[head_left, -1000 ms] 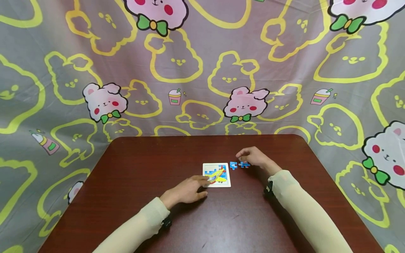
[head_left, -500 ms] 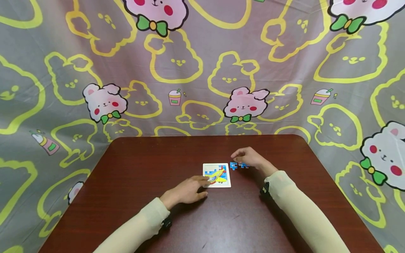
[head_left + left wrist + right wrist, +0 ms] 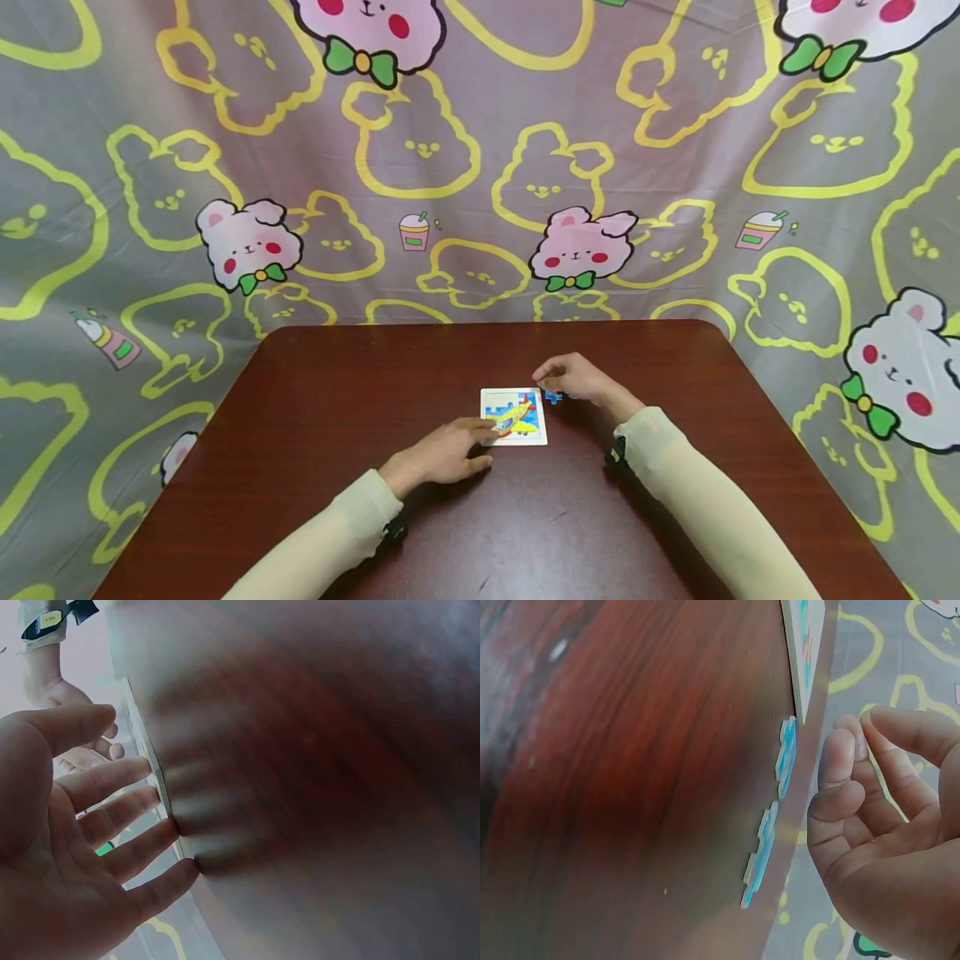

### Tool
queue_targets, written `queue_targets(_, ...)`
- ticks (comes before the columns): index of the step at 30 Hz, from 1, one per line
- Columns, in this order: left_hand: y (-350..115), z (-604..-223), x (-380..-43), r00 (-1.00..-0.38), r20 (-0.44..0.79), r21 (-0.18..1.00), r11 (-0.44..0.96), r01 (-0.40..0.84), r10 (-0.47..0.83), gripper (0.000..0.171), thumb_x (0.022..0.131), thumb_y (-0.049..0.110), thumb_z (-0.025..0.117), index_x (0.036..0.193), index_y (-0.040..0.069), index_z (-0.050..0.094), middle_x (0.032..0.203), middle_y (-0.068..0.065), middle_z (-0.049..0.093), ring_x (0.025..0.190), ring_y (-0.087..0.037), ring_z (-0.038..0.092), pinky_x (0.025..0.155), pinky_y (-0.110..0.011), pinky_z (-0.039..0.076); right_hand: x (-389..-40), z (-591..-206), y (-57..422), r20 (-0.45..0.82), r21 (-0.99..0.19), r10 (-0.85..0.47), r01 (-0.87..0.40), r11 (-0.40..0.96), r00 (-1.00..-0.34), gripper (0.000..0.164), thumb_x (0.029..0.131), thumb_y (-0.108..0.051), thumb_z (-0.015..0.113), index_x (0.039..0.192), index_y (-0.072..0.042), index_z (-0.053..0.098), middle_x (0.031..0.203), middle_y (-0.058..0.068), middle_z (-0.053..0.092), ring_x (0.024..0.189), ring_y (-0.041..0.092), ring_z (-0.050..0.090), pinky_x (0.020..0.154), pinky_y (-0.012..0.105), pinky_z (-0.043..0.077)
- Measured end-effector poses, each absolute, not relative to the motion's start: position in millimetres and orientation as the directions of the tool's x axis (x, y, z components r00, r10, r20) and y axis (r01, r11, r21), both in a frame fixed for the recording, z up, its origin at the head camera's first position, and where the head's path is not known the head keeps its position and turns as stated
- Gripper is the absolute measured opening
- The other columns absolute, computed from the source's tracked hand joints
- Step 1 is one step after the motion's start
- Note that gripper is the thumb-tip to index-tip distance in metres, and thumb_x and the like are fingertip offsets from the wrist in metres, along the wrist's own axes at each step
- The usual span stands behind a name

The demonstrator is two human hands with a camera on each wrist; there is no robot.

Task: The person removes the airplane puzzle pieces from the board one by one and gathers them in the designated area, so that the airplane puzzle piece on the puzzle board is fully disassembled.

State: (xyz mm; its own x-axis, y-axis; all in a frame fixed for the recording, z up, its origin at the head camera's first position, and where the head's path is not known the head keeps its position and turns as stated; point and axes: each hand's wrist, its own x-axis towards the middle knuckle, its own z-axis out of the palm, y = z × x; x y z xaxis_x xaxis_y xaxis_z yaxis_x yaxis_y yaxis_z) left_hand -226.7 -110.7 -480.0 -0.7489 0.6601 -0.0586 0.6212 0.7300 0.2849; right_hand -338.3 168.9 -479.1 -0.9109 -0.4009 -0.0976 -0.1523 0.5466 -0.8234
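Note:
A square wooden jigsaw puzzle (image 3: 534, 432) with a yellow airplane picture lies on the table, its upper left part bare of picture. My left hand (image 3: 442, 451) rests its fingertips on the near left side of the board; the left wrist view shows the fingers (image 3: 139, 862) spread out straight. Above the loose pieces, off the board's right corner, hovers my right hand (image 3: 581, 379) with loosely bent fingers. Two blue jigsaw pieces, one nearer the board (image 3: 786, 757) and one farther (image 3: 760, 855), lie flat below it. Nothing shows between the right fingers.
The brown table (image 3: 315, 417) extends around the puzzle on all sides. A grey cloth (image 3: 465, 275) with cartoon animal prints hangs behind and beside it. Both wrists wear a dark band.
My right hand has drifted left and slightly toward me, from over the farther piece to the board's upper right corner. My left hand and the board have stayed put.

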Motion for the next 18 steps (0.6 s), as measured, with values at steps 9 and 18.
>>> queue_targets(9,-110,-479,-226,-0.747,-0.053,0.289,0.726,0.624,0.663,0.044,0.098,0.031,0.061,0.137,0.009,0.061,0.151,-0.009,0.051,0.14,-0.028,0.048,0.115,-0.044,0.041,-334,-480,157,-0.087,-0.818,-0.419,-0.174,0.547,-0.904,0.015,0.092,-0.009,0.068,0.103,-0.003,0.075,0.096,0.011,0.075,0.075,0.016,0.062,0.068,0.033,0.053)
queue_targets(18,-110,-478,-227,-0.742,-0.043,0.295,0.718,0.631,0.67,0.044,0.098,0.029,0.061,0.137,0.007,0.061,0.151,-0.01,0.051,0.14,-0.028,0.048,0.115,-0.045,0.041,-337,-484,152,-0.127,-0.801,-0.403,-0.147,0.581,-0.906,0.012,0.091,-0.008,0.068,0.101,-0.007,0.075,0.091,0.006,0.073,0.07,0.02,0.061,0.058,0.027,0.047)
